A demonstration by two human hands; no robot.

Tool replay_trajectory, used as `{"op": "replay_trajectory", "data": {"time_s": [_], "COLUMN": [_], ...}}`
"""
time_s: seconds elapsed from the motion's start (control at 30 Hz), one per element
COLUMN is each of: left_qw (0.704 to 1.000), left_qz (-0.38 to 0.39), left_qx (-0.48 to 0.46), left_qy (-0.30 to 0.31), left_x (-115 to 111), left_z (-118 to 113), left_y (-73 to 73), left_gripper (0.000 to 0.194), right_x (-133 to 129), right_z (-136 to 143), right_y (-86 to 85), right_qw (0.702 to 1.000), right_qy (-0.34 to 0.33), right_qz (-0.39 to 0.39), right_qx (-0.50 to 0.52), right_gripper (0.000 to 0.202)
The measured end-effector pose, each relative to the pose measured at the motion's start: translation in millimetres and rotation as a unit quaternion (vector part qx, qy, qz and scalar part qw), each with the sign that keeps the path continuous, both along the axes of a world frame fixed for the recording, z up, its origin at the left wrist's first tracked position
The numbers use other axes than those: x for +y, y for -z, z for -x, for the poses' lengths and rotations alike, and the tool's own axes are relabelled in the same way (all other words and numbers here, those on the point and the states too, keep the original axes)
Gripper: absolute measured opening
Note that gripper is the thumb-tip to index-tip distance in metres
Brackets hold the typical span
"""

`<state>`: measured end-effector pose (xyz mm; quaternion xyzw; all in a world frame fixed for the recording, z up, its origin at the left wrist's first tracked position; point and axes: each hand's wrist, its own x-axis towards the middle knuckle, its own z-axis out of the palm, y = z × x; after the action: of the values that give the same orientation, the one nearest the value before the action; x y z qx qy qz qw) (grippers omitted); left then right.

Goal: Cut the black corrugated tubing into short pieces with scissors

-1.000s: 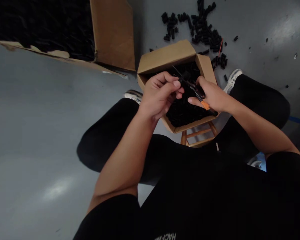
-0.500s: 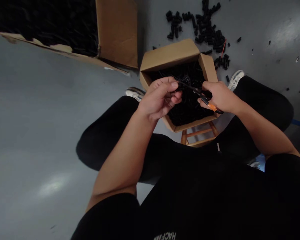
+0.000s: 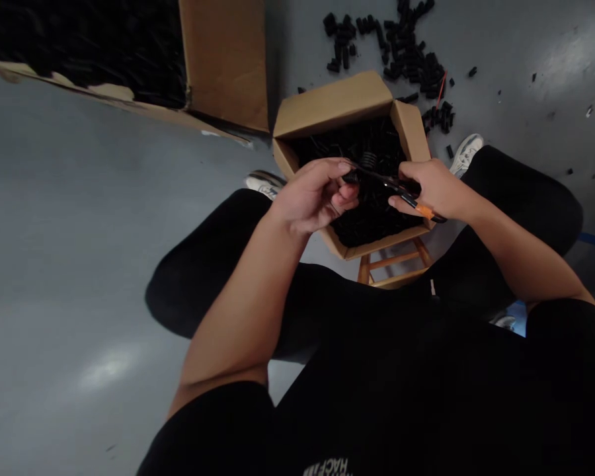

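- pinching a small ribbed black piece (image 3: pixel 351 177) between thumb and forefinger of the left hand (image 3: pixel 317 195), with the other fingers curled loosely below
- holding that piece above the box (image 3: pixel 334 106), over the heap inside
- gripping scissors (image 3: pixel 395 188) in the right hand (image 3: pixel 434 188), with fingers and thumb to either side of the handles
- pointing the blades leftward, right up to the left fingertips and the piece; cannot tell whether touching it, nor whether parted
- showing orange tape (image 3: pixel 425 211) around a black handle
- filling the box, many dark pieces (image 3: pixel 371 221), with one ribbed coil (image 3: pixel 369 160) just beyond the blades
- below the near edge of the box, a wooden stool (image 3: pixel 401 280), partly hidden
- sitting with knees apart in black trousers (image 3: pixel 193 264), with a pale shoe (image 3: pixel 467 152) near the right side of the box
- beyond the box, scattered over the grey floor (image 3: pixel 79 251), loose black bits (image 3: pixel 411 56) beside a thin red strip (image 3: pixel 441 86)
- at upper left, a big carton (image 3: pixel 225 63), packed with dark things too blurred to tell
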<state>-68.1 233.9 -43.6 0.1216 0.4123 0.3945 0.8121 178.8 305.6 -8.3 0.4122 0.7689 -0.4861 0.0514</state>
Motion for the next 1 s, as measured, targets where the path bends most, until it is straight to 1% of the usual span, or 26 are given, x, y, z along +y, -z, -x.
{"op": "replay_trajectory", "data": {"time_s": [0.1,0.23,0.3,0.37,0.47,0.53,0.6,0.63,0.67,0.7,0.73,0.8,0.83,0.87,0.93,1.0], "left_qw": [1.0,0.999,0.997,0.995,0.989,0.982,0.963,0.944,0.915,0.876,0.831,0.741,0.705,0.677,0.632,0.587], "left_qz": [0.006,0.027,0.032,0.029,0.016,-0.007,-0.061,-0.098,-0.138,-0.171,-0.192,-0.188,-0.168,-0.145,-0.115,-0.116], "left_qx": [-0.001,0.045,0.069,0.09,0.135,0.186,0.262,0.314,0.376,0.445,0.511,0.613,0.642,0.656,0.655,0.637], "left_qy": [0.01,0.007,-0.004,-0.029,-0.053,-0.035,-0.004,0.015,0.039,0.07,0.107,0.2,0.25,0.301,0.399,0.485], "left_x": [-2.5,-5.0,-5.9,-7.3,-10.8,-13.9,-17.4,-19.2,-21.0,-22.8,-24.4,-27.2,-28.0,-28.4,-28.0,-26.7], "left_z": [4.3,7.3,8.3,8.9,9.1,10.4,14.8,18.5,22.9,27.8,32.8,41.1,43.7,44.9,44.1,40.9], "left_y": [0.5,-4.2,-5.5,-4.6,2.0,10.5,21.4,27.0,32.2,36.9,40.6,45.3,46.3,46.5,46.1,46.6], "left_gripper": [0.053,0.048,0.047,0.047,0.044,0.041,0.04,0.041,0.044,0.049,0.056,0.066,0.067,0.065,0.062,0.064], "right_x": [0.3,-0.9,-1.6,-1.8,-0.3,3.2,8.6,11.8,15.1,18.4,21.4,26.2,27.9,29.1,30.6,30.9], "right_z": [-6.4,-10.6,-9.8,-8.1,-7.0,-8.2,-10.0,-10.7,-11.0,-10.9,-10.7,-10.4,-11.1,-12.7,-18.6,-26.4], "right_y": [3.7,8.9,10.5,11.9,14.5,15.8,15.3,13.8,11.4,7.9,3.7,-5.7,-9.8,-13.0,-14.9,-11.0], "right_qw": [1.0,0.999,0.998,0.997,0.996,0.995,0.993,0.991,0.988,0.984,0.979,0.965,0.958,0.951,0.943,0.933], "right_qy": [-0.019,-0.032,-0.035,-0.033,-0.032,-0.036,-0.034,-0.03,-0.024,-0.017,-0.011,-0.007,-0.01,-0.018,-0.047,-0.089], "right_qz": [-0.017,-0.031,-0.038,-0.044,-0.041,-0.038,-0.045,-0.053,-0.062,-0.073,-0.082,-0.098,-0.102,-0.103,-0.099,-0.087], "right_qx": [0.0,-0.019,-0.038,-0.054,-0.07,-0.083,-0.104,-0.118,-0.136,-0.159,-0.186,-0.244,-0.27,-0.289,-0.316,-0.337], "right_gripper": [0.027,0.028,0.029,0.029,0.029,0.032,0.035,0.035,0.035,0.035,0.035,0.036,0.038,0.041,0.048,0.055]}}
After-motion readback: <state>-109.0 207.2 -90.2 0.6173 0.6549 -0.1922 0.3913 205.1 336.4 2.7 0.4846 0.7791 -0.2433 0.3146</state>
